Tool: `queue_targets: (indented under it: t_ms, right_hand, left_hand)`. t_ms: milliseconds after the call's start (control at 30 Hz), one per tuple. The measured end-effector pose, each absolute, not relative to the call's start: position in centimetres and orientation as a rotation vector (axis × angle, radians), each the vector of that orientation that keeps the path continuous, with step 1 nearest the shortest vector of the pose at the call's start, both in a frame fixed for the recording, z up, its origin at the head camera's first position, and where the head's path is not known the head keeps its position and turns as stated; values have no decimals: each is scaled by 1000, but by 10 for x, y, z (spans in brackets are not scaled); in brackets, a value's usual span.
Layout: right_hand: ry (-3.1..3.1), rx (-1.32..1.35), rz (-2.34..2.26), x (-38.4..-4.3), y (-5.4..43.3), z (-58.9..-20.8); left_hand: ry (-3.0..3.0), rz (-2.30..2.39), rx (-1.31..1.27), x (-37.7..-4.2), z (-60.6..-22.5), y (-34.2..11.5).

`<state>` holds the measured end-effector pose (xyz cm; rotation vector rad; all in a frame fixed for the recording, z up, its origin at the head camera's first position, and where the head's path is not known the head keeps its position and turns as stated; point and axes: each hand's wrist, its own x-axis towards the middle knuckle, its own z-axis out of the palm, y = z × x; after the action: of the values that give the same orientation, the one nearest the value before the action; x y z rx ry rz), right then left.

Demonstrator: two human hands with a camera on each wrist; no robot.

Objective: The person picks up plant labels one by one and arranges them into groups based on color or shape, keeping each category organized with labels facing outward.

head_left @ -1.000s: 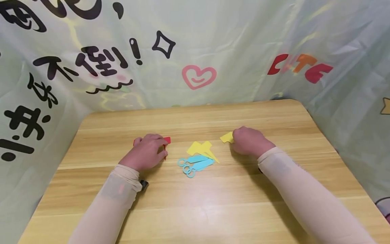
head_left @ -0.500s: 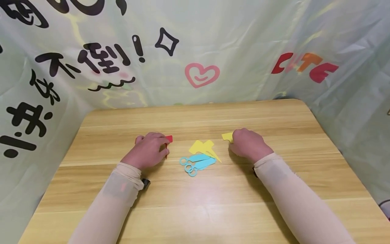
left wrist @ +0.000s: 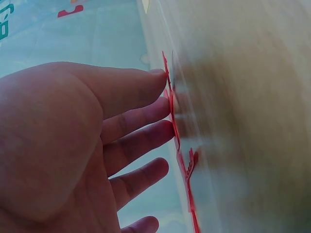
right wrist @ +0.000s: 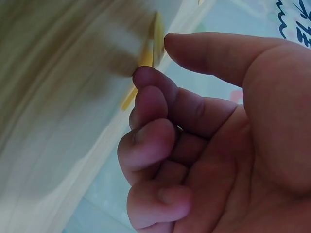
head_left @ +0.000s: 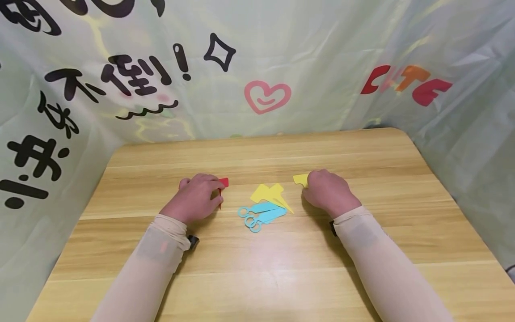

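Observation:
In the head view my left hand [head_left: 195,197] lies over flat red cutouts [head_left: 224,182] at the left of the table. The left wrist view shows thumb and fingers nearly straight, their tips touching a thin red cutout [left wrist: 176,131]. My right hand [head_left: 331,191] is at a flat yellow cutout [head_left: 299,180], with the fingers curled. In the right wrist view thumb and index finger pinch the raised yellow cutout [right wrist: 158,36]; its far part is hidden. Between the hands lie overlapping yellow cutouts [head_left: 265,193] and blue cutouts with ring ends [head_left: 267,214].
The wooden table [head_left: 257,268] runs up to a pale printed curtain [head_left: 322,53] behind it and at both sides. A black wrist strap part [head_left: 193,242] shows below the left sleeve.
The head view has shifted a little. Both hands stay nearly still at their red and yellow cutouts, and the middle pile looks the same.

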<state>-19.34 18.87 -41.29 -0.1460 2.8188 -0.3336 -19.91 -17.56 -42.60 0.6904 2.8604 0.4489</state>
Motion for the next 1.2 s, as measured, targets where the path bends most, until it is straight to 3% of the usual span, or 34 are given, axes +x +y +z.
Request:
queue_targets:
  t_ms: [333, 800, 1200]
  right_hand:
    - [2860, -141, -339, -188, 186, -407]
    - [2835, -456, -521, -167, 148, -400]
    - [2862, -541, -377, -158, 129, -411]
  left_hand:
    - [2859, 446, 667, -199, -426, -176]
    - [2865, 437, 647, -200, -426, -176]
    - [2857, 460, 660, -200, -424, -178]
